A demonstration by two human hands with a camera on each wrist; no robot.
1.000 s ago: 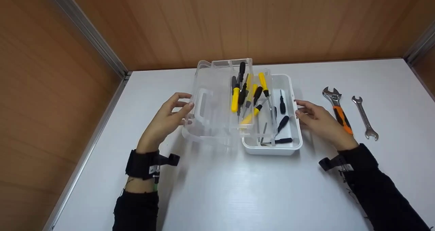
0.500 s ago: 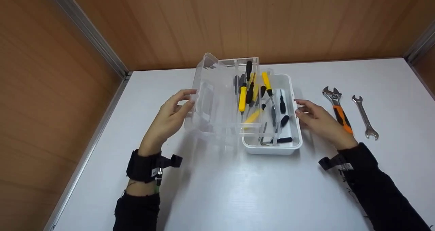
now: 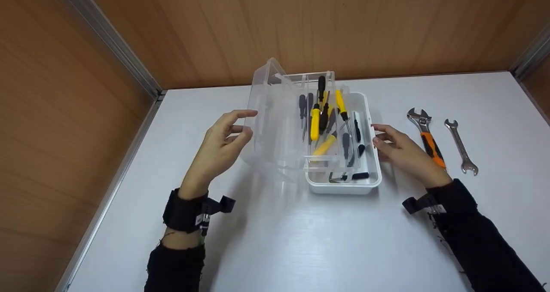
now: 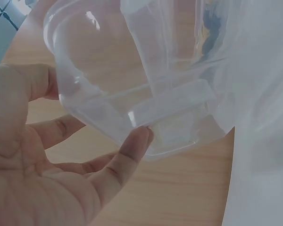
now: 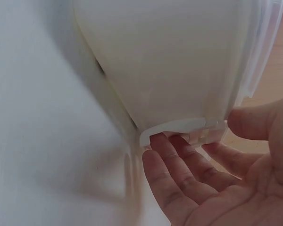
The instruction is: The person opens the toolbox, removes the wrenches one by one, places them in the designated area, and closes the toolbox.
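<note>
Here the left hand (image 3: 219,148), at centre-left of the head view, touches the raised clear lid (image 3: 275,120) of the white toolbox (image 3: 343,184) with lightly bent fingers (image 4: 127,155), thumb apart, not wrapped round it. The lid stands tilted over the box at the frame's centre, screwdrivers (image 3: 316,122) showing through it. The right hand (image 3: 404,154), right of centre, rests relaxed fingertips (image 5: 170,146) under the box's side latch. Further right on the white table (image 3: 300,240) lie an adjustable wrench (image 3: 425,137) and an open-end spanner (image 3: 460,147), side by side, apart.
</note>
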